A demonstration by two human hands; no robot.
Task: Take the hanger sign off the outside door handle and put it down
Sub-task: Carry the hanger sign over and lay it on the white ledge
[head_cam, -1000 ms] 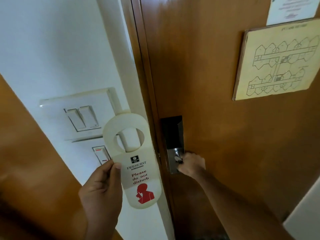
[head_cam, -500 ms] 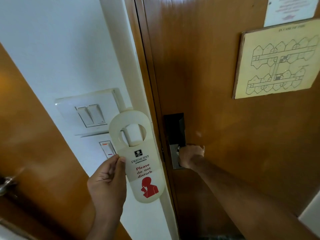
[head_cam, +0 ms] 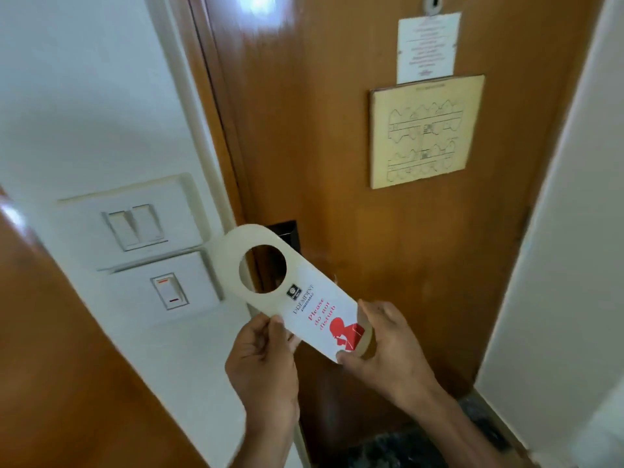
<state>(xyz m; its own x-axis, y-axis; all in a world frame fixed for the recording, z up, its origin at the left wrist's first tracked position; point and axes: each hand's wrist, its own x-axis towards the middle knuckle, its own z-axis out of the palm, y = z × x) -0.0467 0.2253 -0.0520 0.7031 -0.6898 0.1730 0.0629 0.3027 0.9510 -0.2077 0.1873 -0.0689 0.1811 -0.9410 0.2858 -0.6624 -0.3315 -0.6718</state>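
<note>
The cream hanger sign (head_cam: 304,300), printed "Please do not disturb" with a red figure, is tilted so its round hole points up and left. My left hand (head_cam: 261,358) pinches its lower long edge. My right hand (head_cam: 385,346) grips its rounded bottom end. The sign is held in the air in front of the closed wooden door (head_cam: 337,146). The dark lock plate (head_cam: 287,233) shows just behind the sign's top; the inside handle is hidden by the sign.
White wall switches (head_cam: 135,226) and a lower switch (head_cam: 169,292) sit left of the door frame. A floor plan plaque (head_cam: 427,131) and a paper notice (head_cam: 427,47) hang on the door. Another brown panel (head_cam: 50,366) fills the lower left; a white wall (head_cam: 557,265) stands right.
My right hand has left the door handle and taken hold of the sign's bottom end. The sign has swung from upright to tilted and moved right, in front of the lock.
</note>
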